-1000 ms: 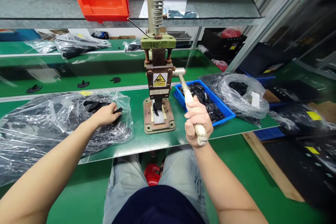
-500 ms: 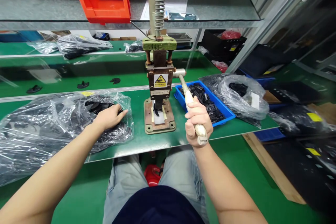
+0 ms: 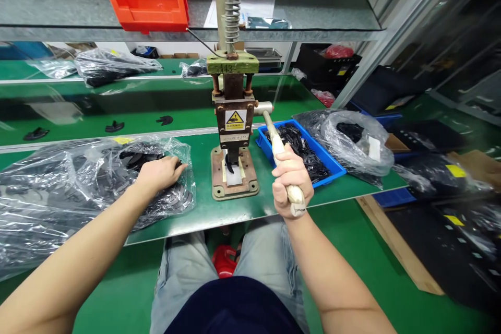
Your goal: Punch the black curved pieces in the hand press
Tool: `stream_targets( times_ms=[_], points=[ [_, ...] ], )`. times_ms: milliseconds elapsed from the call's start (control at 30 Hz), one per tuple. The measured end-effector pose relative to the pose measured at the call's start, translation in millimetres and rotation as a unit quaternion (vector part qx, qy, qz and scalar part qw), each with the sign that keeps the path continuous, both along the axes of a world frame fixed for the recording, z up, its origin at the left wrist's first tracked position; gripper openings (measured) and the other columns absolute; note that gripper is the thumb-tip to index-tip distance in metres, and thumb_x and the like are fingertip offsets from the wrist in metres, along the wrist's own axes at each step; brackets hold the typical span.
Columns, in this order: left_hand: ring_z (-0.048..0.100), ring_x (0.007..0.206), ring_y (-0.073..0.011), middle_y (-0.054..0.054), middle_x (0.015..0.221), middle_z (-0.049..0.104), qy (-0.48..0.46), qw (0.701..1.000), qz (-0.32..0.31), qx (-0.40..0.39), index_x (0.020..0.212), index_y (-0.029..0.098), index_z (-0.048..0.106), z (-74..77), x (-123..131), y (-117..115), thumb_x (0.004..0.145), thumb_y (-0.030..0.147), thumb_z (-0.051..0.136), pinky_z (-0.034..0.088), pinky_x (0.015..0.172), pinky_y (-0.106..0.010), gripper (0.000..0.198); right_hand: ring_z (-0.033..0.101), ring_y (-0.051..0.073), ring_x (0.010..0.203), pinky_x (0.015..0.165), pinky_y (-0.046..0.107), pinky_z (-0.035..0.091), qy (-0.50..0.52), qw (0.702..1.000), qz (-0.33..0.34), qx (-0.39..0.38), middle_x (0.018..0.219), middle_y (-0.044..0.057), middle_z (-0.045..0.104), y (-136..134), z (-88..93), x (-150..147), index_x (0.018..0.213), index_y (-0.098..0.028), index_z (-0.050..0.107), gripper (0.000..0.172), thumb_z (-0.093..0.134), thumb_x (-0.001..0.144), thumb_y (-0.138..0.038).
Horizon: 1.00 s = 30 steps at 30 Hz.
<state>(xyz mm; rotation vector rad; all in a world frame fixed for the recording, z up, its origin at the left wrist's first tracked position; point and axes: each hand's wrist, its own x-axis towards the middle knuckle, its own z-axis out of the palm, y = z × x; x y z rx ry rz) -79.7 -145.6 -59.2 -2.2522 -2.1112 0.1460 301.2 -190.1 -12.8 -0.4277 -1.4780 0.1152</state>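
Right hand: the right hand (image 3: 291, 182) is keeping its grip wrapped tight around the lever handle (image 3: 278, 154), unmoved.
Left hand: the left hand (image 3: 158, 173) is lying over black parts (image 3: 178, 195) inside the plastic bag (image 3: 58, 188) on the bench (image 3: 203, 211). The piece it was pinching a second ago is no longer showing, and its grip is unclear.
Reading: it seems to be sorting, not lifting anything.
Lever axis: the handle is slanting from the press (image 3: 234, 125) down toward the person, its free end pointing near-right.
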Motion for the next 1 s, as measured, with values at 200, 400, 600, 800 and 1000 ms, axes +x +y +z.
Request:
stream_targets(
  times_ms=[200, 400, 600, 800, 1000],
  points=[
    [0.074, 0.100, -0.0380, -0.019, 0.114, 0.074, -0.089, 0.995, 0.030, -0.016, 0.110, 0.020, 0.063, 3.3, 2.8, 3.3, 0.089, 0.087, 0.052, 0.049, 0.074, -0.038, 0.071, 0.073, 0.027, 0.109, 0.125, 0.073, 0.048, -0.003, 1.000, -0.004, -0.004, 0.086, 0.001, 0.069, -0.3, -0.3, 0.4, 0.090, -0.027, 0.065, 0.011, 0.070, 0.093, -0.036],
    [0.068, 0.079, -0.0274, -0.007, 0.087, 0.071, -0.243, 0.970, 0.026, -0.013, 0.099, 0.022, 0.059, 11.7, 4.0, -2.9, 0.093, 0.072, 0.058, 0.046, 0.070, -0.035, 0.050, 0.073, 0.027, 0.108, 0.118, 0.070, 0.054, 0.002, 1.000, 0.001, -0.002, 0.085, 0.001, 0.067, -0.1, 1.5, -1.1, 0.088, -0.027, 0.064, 0.013, 0.071, 0.095, -0.037],
    [0.066, 0.067, -0.0227, 0.000, 0.074, 0.070, -0.325, 0.943, 0.042, -0.052, 0.101, 0.024, 0.066, 9.9, 7.1, -10.9, 0.086, 0.070, 0.072, 0.046, 0.064, -0.031, 0.049, 0.072, 0.026, 0.106, 0.119, 0.070, 0.054, -0.001, 1.000, -0.007, -0.004, 0.085, 0.000, 0.066, -0.6, 2.9, -1.7, 0.088, -0.028, 0.063, 0.013, 0.068, 0.096, -0.037],
    [0.056, 0.050, -0.0134, 0.004, 0.065, 0.062, -0.560, 0.813, 0.118, -0.106, 0.087, 0.022, 0.060, 7.4, 19.0, -12.2, 0.081, 0.074, 0.077, 0.041, 0.050, -0.025, 0.055, 0.072, 0.027, 0.106, 0.122, 0.073, 0.050, -0.003, 1.000, -0.011, -0.005, 0.085, 0.001, 0.067, -2.1, 4.5, -2.0, 0.089, -0.028, 0.064, 0.013, 0.069, 0.096, -0.038],
    [0.059, 0.052, -0.0105, 0.002, 0.066, 0.065, -0.708, 0.674, 0.123, -0.171, 0.088, 0.018, 0.061, -7.2, 42.0, -9.4, 0.077, 0.060, 0.088, 0.048, 0.050, -0.020, 0.051, 0.072, 0.027, 0.106, 0.122, 0.074, 0.050, 0.001, 1.000, -0.014, -0.006, 0.085, 0.001, 0.067, -2.9, 4.8, -3.4, 0.090, -0.028, 0.064, 0.012, 0.068, 0.097, -0.038]
  ],
)
